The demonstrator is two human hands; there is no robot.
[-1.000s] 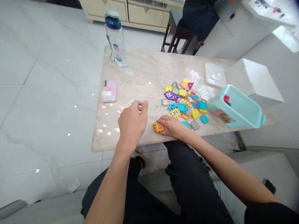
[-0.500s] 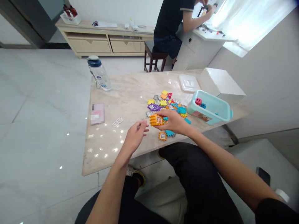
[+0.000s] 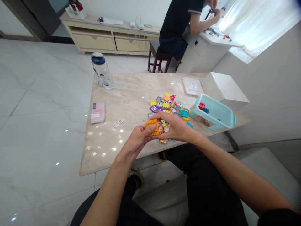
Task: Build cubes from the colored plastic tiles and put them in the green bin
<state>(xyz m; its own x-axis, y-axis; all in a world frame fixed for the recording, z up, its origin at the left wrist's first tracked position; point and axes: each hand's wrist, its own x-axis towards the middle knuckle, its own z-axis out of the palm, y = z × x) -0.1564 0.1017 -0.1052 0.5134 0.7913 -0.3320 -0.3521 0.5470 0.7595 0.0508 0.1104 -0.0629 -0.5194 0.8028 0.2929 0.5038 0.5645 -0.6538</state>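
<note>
Between my two hands is a stack of orange interlocking tiles (image 3: 156,127), one with a white window insert facing up. My left hand (image 3: 138,137) grips its left end, thumb lying on top. My right hand (image 3: 175,127) wraps the right side, fingers over the far edge and thumb beneath the near one. Just beyond, a loose pile of notched tiles (image 3: 166,105) in yellow, purple, blue and grey spreads over the table. Another orange tile (image 3: 163,141) shows partly below my right hand. Two white window inserts (image 3: 118,122) lie to the left.
A light teal bin (image 3: 229,116) with a few red and blue pieces stands right of the pile. Behind it are a clear lid (image 3: 192,86) and a white box (image 3: 227,84). A water bottle (image 3: 103,72) and a pink packet (image 3: 98,113) are left. A person (image 3: 178,28) sits beyond.
My left hand has moved right and closed on the orange tile stack, which was in my right hand alone. The camera view has shifted slightly.
</note>
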